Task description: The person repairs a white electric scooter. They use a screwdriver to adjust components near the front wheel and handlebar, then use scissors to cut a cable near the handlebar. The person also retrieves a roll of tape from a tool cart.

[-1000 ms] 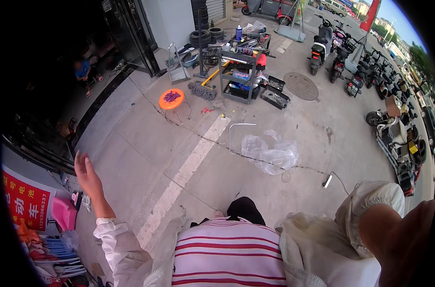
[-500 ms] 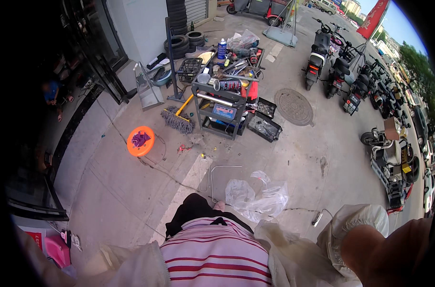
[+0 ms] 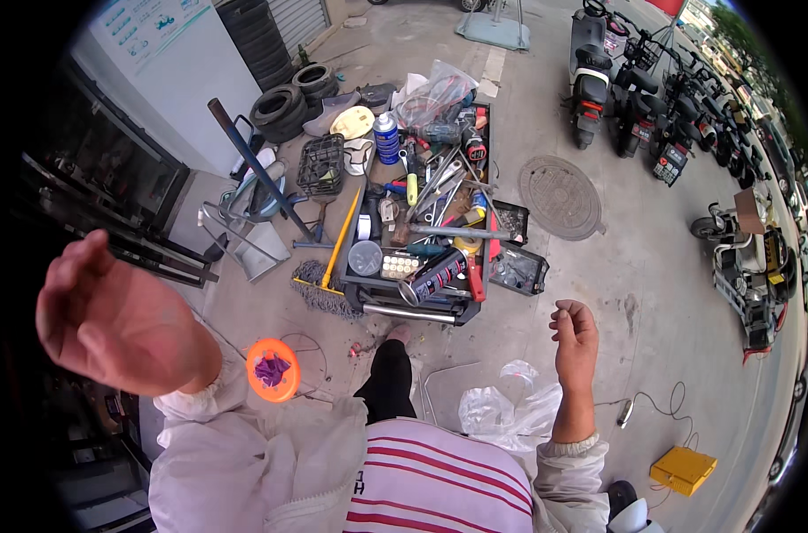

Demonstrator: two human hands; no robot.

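While hands empty, blue spray can (image 3: 386,137) atop tool cart (image 3: 422,306).

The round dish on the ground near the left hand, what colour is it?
Orange dish with something purple inside, seen in the head view.

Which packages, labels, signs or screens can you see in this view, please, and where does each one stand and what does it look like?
Wall sign: upper left, on the pale wall; a white panel with blue and green graphics.
Spray can: upright at the far end of the tool cart; a cylinder with a blue label and white cap.
Plastic bag: on the pavement beside the right hand; clear and crumpled.
Yellow box: lower right on the ground; flat and rectangular.
No screens are visible.
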